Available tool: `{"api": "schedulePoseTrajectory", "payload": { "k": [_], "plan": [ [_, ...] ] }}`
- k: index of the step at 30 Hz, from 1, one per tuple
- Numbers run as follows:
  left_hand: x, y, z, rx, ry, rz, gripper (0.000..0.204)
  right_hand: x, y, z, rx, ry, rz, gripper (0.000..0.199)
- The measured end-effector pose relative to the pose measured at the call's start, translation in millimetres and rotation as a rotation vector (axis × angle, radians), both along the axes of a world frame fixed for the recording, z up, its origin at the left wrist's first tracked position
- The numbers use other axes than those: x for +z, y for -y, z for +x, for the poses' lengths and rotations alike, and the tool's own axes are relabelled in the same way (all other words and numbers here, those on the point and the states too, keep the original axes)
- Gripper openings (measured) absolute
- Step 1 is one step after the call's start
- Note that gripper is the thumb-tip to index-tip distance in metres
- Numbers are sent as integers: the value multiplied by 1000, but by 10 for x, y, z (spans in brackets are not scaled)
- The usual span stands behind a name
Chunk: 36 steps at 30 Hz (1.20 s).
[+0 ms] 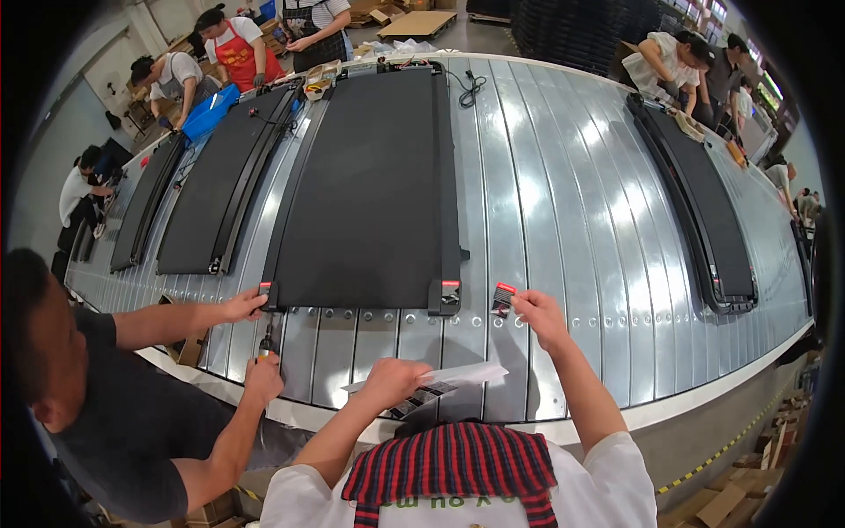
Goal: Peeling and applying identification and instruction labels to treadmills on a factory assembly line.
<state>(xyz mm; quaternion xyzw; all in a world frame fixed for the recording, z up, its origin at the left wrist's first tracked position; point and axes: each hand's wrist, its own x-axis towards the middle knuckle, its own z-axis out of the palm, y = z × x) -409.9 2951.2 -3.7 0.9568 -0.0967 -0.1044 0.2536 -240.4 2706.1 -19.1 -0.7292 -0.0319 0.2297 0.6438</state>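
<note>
Fingers of the left hand [387, 380] are curled shut around a white paper backing sheet [458, 374] carrying a strip of small black stickers [421, 400], held low over the near edge of the ribbed silver metal conveyor table [563, 220]. The sheet sticks out to the right of those fingers, and the sticker strip hangs just below them. Well to their left, a co-worker in a dark shirt has one hand [242, 305] on the near left corner of the large flat black treadmill deck [370, 185], while the other hand [262, 377] grips a slim tool with an orange collar [266, 345] just under it. Above the left fingers, a black end cap with a red mark [444, 295] closes the deck's near right corner. Further right, the right hand [539, 315] pinches a small black and red sticker [503, 299] between thumb and fingertips, held just beside that end cap and a little above the table. Far right of those fingers lies another long black treadmill deck [704, 211].
</note>
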Motion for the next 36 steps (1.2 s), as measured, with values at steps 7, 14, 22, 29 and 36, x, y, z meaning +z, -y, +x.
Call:
{"api": "schedulePoseTrajectory", "payload": {
  "k": [7,14,22,29,36],
  "plan": [
    [-88,-77,738,-74,2,67,13,-408,-642,766,55,-264,27,15],
    [-306,-295,1203,-110,310,89,7,-449,-1069,963,142,-297,-76,13],
    [-402,-412,1429,-127,186,67,6,-584,-1201,1044,105,-350,-92,12],
    [-442,-425,1475,-154,174,78,7,-618,-1226,1065,59,-386,-109,12],
    [-475,-436,1496,-161,175,74,7,-643,-1223,1078,69,-395,-126,12]
  ]
}}
